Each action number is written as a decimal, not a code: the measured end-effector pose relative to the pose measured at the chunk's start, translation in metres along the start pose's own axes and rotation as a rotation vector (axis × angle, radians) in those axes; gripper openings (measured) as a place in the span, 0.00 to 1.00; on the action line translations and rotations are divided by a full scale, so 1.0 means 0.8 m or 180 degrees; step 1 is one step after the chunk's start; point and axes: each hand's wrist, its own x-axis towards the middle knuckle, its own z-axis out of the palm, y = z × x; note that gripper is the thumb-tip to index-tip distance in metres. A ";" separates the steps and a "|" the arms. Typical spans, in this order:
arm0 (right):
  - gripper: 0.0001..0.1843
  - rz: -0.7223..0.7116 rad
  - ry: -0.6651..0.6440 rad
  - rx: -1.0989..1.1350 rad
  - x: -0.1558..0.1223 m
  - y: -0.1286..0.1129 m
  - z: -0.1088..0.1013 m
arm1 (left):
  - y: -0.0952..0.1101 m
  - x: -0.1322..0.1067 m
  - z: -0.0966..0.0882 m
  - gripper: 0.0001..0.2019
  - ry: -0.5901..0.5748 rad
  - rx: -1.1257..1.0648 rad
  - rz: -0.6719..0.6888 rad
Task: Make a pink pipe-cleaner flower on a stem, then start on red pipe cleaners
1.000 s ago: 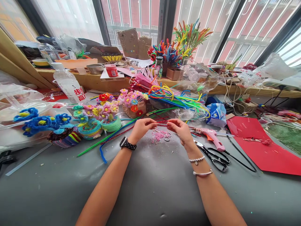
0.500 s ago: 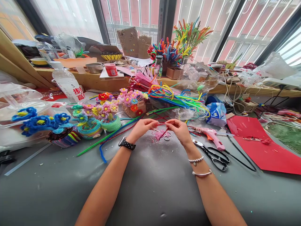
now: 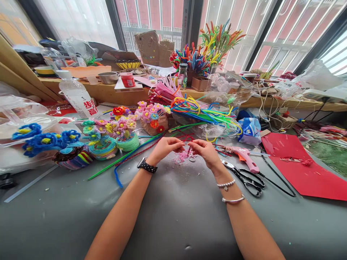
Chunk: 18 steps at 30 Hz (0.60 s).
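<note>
My left hand (image 3: 166, 148) and my right hand (image 3: 207, 152) are close together above the grey table, each with fingers pinched. Between their fingertips is a dark red pipe cleaner (image 3: 189, 148), thin and fuzzy, partly hidden by the fingers. Under it lie a small pair of scissors (image 3: 192, 158), with a silver handle ring showing, and a scatter of pink fluff (image 3: 179, 157). Behind the hands, more red pipe cleaners (image 3: 187, 137) rest on the table. Large black-handled scissors (image 3: 251, 180) and a pink glue gun (image 3: 246, 159) are to the right of my right hand.
Pipe-cleaner flowers in pots stand at the left, the blue ones (image 3: 46, 141) nearest. A bundle of coloured pipe cleaners (image 3: 206, 112) lies at the back. Red sheets (image 3: 306, 166) cover the right side. A plastic bottle (image 3: 77, 95) stands back left. A cluttered ledge (image 3: 159, 94) runs below the windows.
The stretch of red pipe cleaner between my hands looks shorter and bent now. My left fingertips have moved slightly right and down, while the right hand shifts only a little.
</note>
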 end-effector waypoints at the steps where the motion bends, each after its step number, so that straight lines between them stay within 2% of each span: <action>1: 0.11 0.0114 0.0015 0.0223 -0.001 0.000 0.001 | 0.000 0.000 0.001 0.14 -0.0075 -0.0123 -0.0105; 7: 0.11 0.0598 -0.0011 0.1031 -0.003 0.000 0.010 | 0.004 -0.001 0.006 0.13 -0.0176 -0.0420 -0.0428; 13: 0.11 0.0481 0.0097 0.0992 -0.004 0.000 0.015 | 0.005 -0.002 0.007 0.13 -0.0270 -0.0550 -0.0481; 18: 0.13 0.0404 0.0077 0.0901 -0.005 0.000 0.017 | -0.002 0.001 0.004 0.13 -0.0368 -0.0376 -0.0440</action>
